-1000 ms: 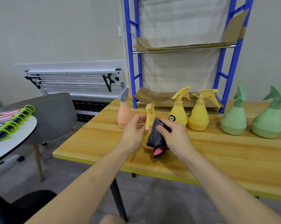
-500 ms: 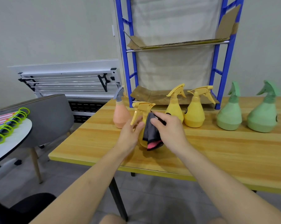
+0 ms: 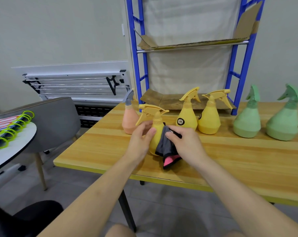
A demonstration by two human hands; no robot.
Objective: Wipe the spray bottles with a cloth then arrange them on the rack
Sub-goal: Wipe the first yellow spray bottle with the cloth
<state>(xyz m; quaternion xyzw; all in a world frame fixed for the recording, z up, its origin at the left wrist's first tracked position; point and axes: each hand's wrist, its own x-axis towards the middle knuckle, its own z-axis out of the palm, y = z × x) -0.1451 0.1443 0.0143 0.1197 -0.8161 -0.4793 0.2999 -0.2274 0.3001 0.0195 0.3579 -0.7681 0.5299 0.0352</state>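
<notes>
Pale wall behind, with a blue rack (image 3: 237,53) standing at the far edge of a wooden counter (image 3: 230,161). Both cardboard-lined rack shelves hold no bottles, so nothing arranged yet.

Near the front left of the counter, one yellow spray bottle (image 3: 156,129) upright, base on the wood, long axis vertical, nozzle pointing to the left and a little toward the camera. Held at the neck and shoulder by the left hand (image 3: 139,139), fingers curled round it. Right hand (image 3: 187,144) pinching a dark grey cloth (image 3: 165,144) with a pink corner and pressing it against the right side of the bottle's body; lower end of the cloth hanging down to the counter.

Judged as the wiping step, early in the task. Impossible to tell how much of this bottle is already clean.

Waiting behind, all upright on the counter: a peach bottle with grey nozzle (image 3: 129,120) just beside the left hand, two more yellow bottles (image 3: 187,117) in front of the lower rack shelf, with nozzles pointing right, and two green bottles (image 3: 247,122) further to the right. Still to do, most likely: finish this one, wipe the other five, then lift all six onto the shelves.

To the left, well apart: a grey chair (image 3: 57,115) and a round white table (image 3: 9,151).
</notes>
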